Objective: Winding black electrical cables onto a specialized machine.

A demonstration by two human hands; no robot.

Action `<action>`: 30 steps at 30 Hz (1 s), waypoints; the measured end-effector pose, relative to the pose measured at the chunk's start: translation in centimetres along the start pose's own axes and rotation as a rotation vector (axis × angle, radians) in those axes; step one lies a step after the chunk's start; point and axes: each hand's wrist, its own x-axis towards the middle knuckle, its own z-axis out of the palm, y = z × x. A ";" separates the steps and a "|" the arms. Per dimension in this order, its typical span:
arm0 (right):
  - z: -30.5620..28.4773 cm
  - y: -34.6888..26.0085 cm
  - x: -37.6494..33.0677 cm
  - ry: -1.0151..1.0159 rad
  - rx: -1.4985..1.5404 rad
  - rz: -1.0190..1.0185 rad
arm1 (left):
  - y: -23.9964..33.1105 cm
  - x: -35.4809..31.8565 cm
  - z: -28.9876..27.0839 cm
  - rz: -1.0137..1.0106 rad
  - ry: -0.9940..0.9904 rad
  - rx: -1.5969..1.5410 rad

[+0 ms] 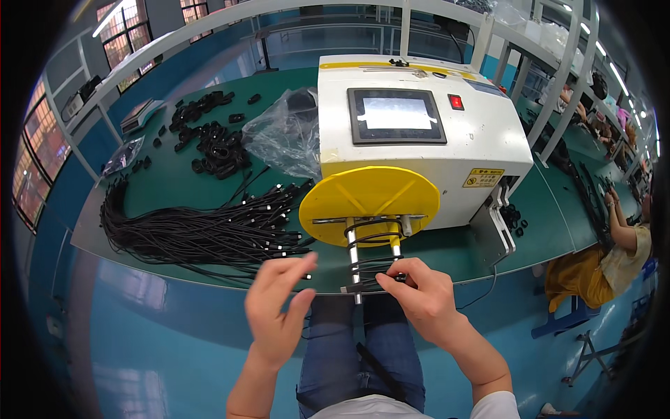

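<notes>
A white winding machine (426,105) stands on the green table, with a round yellow disc (370,199) at its front. From the disc two metal posts (352,262) stick out toward me, and a thin black cable (373,265) is looped loosely around them. My right hand (427,297) pinches the black end of that cable beside the right post. Left of the posts, my left hand (276,307) is raised with thumb and fingers apart, holding nothing. Just beyond it lies a large bundle of black cables (188,234) with small pale-tipped connectors.
Behind the bundle are piled black coiled cables (220,146) and a clear plastic bag (283,133). Small black rings (515,220) lie right of the machine, near a metal bracket (494,230). A person in yellow (604,269) sits at the far right. White frame rails border the table.
</notes>
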 end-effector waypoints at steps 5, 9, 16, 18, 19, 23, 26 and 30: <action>-0.3 -0.2 0.1 0.008 -0.006 -0.005 | 5.3 1.0 0.8 0.134 -0.114 0.296; -0.1 -0.1 -0.1 0.026 0.017 -0.004 | 4.5 2.0 4.6 0.194 -0.354 0.708; -0.6 0.9 -1.2 0.088 0.115 0.149 | 1.3 2.1 8.1 0.260 -0.185 0.735; -0.7 1.8 -1.9 0.168 0.261 0.382 | 1.1 2.0 8.7 0.261 -0.187 0.795; -0.4 2.3 -2.0 0.169 0.264 0.375 | 1.4 2.0 8.7 0.255 -0.180 0.866; 2.9 5.7 -2.6 0.250 0.251 0.569 | 1.8 1.9 8.9 0.219 -0.174 0.927; 5.6 6.0 -2.3 0.382 0.638 0.734 | 1.6 2.2 9.2 0.190 -0.191 0.903; 7.0 5.4 -1.3 0.476 0.932 0.925 | 1.7 2.5 9.0 0.123 -0.236 0.838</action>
